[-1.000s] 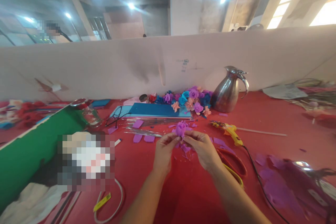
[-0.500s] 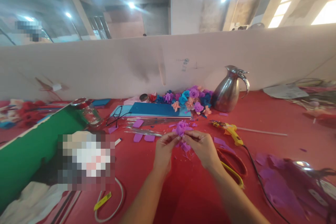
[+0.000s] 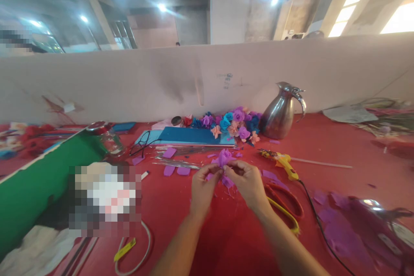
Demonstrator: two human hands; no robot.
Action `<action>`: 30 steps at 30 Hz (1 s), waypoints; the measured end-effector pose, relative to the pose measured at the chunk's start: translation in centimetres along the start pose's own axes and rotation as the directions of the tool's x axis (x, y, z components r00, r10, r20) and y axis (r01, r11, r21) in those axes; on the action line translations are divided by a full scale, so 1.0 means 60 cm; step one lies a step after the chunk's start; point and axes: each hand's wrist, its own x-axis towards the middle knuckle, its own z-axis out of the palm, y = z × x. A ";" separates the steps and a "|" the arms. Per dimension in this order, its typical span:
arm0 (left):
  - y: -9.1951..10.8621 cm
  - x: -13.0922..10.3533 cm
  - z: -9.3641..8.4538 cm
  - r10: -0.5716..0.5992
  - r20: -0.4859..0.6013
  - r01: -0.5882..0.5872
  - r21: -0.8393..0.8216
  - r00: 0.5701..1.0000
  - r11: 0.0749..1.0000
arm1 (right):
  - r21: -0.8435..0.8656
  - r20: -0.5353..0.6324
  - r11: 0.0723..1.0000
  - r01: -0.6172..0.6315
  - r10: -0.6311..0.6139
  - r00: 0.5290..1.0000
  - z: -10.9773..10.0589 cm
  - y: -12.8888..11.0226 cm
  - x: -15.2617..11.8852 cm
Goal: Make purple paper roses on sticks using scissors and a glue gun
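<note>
Between my two hands, above the red table, is a purple paper flower [image 3: 224, 156] with ruffled petals. My left hand [image 3: 205, 183] pinches its base from the left, fingertips closed. From the right, my right hand [image 3: 247, 180] pinches the same base with thumb and fingers. The fingertips of both hands nearly meet, and they cover the flower's lower part. Loose purple paper petals [image 3: 169, 170] lie left of my hands, and purple scraps lie beneath them. Scissors with red and yellow handles [image 3: 284, 207] rest beside my right wrist.
A yellow glue gun [image 3: 286, 166] with a clear stick and black cord lies at right. Finished paper flowers [image 3: 237, 123] are heaped at the back by a steel jug [image 3: 280, 112]. Blue sheets [image 3: 194, 135], glasses [image 3: 144, 143], a glass jar [image 3: 108, 138] and a green board [image 3: 39, 194] stand leftward.
My fingers have shifted slightly at the flower's base, and my left hand has turned a little. The flower stays in almost the same place.
</note>
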 end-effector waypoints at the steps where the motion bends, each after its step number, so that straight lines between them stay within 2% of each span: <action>1: 0.002 0.000 -0.001 0.000 -0.007 0.000 -0.003 1.000 1.000 | 0.030 0.002 0.999 -0.011 0.011 1.000 0.000 0.000 0.000; 6: 0.006 0.006 -0.006 -0.107 -0.057 0.095 -0.190 0.993 0.977 | 0.167 0.078 0.983 -0.080 0.068 0.995 0.001 -0.003 0.000; 10: 0.012 0.010 -0.005 -0.157 -0.008 0.150 -0.257 0.988 0.955 | 0.202 0.107 0.975 -0.090 0.070 0.992 0.004 -0.004 -0.001; 21: 0.016 0.007 -0.003 -0.112 0.034 0.117 -0.258 0.993 0.959 | 0.179 0.076 0.982 -0.056 0.042 0.996 0.006 -0.005 -0.003; 30: 0.014 0.007 -0.002 -0.063 0.064 0.071 -0.135 0.996 0.988 | 0.034 0.014 0.998 0.057 -0.057 0.998 0.007 0.007 -0.002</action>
